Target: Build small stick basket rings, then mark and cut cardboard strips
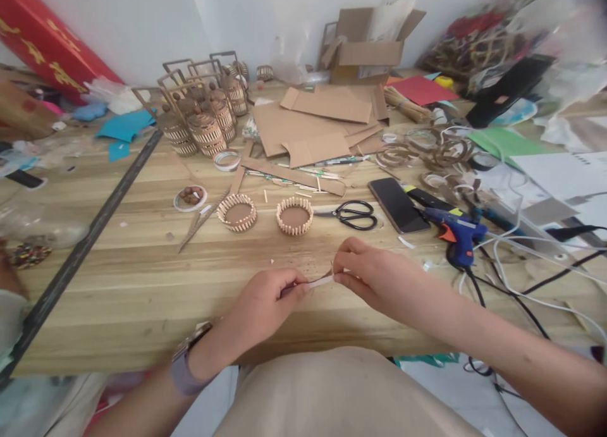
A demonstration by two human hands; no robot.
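My left hand (265, 304) and my right hand (367, 272) meet over the near edge of the wooden table (142, 285). Both pinch the ends of a thin pale strip (320, 281) held between them, just above the tabletop. Beyond the hands stand two small round baskets of upright sticks, one on the left (237, 212) and one on the right (294, 215). Black scissors (353, 214) lie right of the baskets. A watch sits on my left wrist.
A black phone (397, 204) and a blue glue gun (458, 234) with trailing cables lie at right. Cardboard sheets (313, 124), an open box (365, 45), finished wooden lanterns (202, 117), tape rings and coloured paper crowd the back. Metal tweezers (199, 225) lie at left.
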